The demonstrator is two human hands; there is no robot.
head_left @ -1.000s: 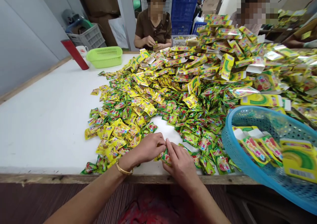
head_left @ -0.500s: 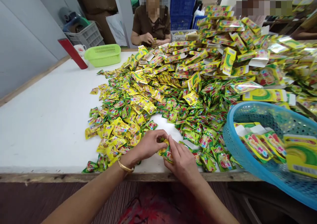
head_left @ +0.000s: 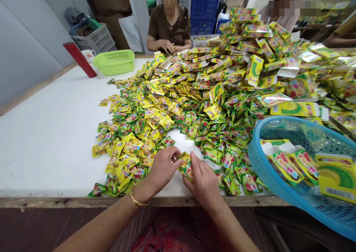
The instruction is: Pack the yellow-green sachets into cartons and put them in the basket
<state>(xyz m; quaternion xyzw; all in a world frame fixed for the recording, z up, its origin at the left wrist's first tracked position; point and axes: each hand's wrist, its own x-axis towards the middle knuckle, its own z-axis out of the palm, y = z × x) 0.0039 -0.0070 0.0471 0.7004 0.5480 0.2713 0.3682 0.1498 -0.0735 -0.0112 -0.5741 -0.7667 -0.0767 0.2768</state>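
Just above the table's front edge, my two hands meet around a small yellow-and-green candy packet [head_left: 187, 167] with red print. My right hand [head_left: 204, 177] grips its right side, fingers along the top and thumb below. My left hand [head_left: 164, 167], with a gold bangle at the wrist, pinches at its upper left corner. My fingers cover part of it, so I cannot tell whether it is one piece or several. Yellow candy sachets [head_left: 132, 146] lie beside my left hand, and green candy sachets [head_left: 229, 158] beyond my right one.
A blue perforated basket [head_left: 254, 148] holding printed boxes [head_left: 286, 166] overhangs the edge at right. A tall heap of yellow boxes [head_left: 254, 70] rises behind the sachets. A lime basket [head_left: 114, 62], mug [head_left: 89, 55] and red object [head_left: 79, 60] stand back left. A co-worker [head_left: 169, 25] sits opposite.
My left fingers have drawn back slightly from the packet, showing more of its yellow-green upper end. My right hand keeps its grip. The view has shifted slightly; the co-worker's hands have moved.
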